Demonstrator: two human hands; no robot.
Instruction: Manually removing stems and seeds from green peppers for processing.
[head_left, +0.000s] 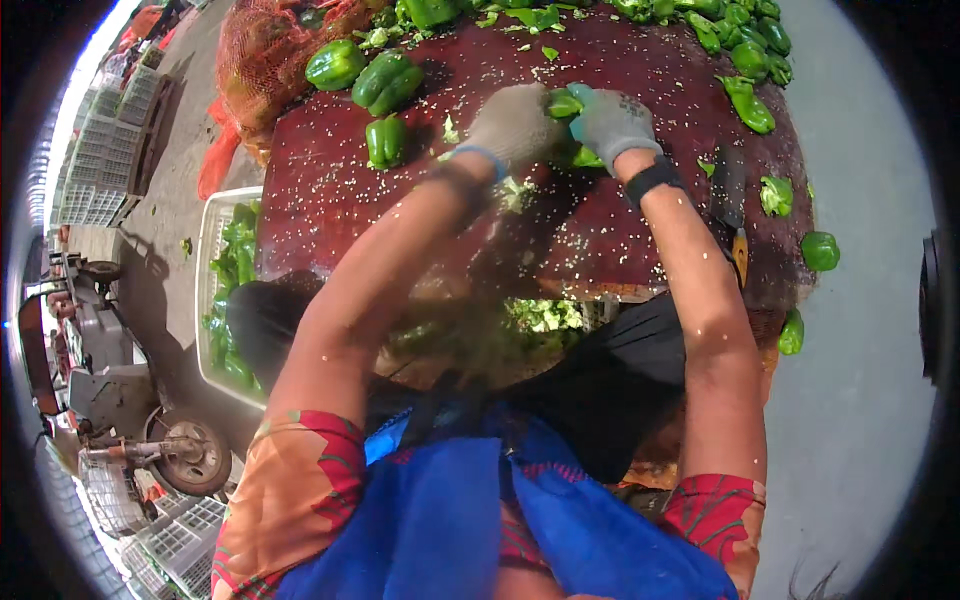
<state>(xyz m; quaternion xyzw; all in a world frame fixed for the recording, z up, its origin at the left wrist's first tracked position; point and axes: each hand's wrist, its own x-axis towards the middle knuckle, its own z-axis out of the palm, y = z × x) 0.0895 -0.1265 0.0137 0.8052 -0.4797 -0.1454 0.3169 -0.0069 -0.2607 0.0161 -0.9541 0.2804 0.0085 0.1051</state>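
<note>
Both hands wear pale grey work gloves and meet over the far middle of a dark red table (pixel 330 215). Between them is a green bell pepper (pixel 564 103), its far part showing past the fingers. My left hand (pixel 515 122) is closed on its left side. My right hand (pixel 615 122), with teal fingertips, grips it from the right. More green shows just below the hands, partly covered by them. Two whole bell peppers (pixel 387 82) and a cut one (pixel 385 142) lie left of my left hand. White seeds and pale cores are scattered over the tabletop.
A knife (pixel 729 185) lies right of my right forearm. More green peppers (pixel 750 60) pile along the far edge. A white crate (pixel 212 215) of pepper pieces stands at left, near a red mesh sack (pixel 265 60). A parked vehicle (pixel 150 440) is farther left.
</note>
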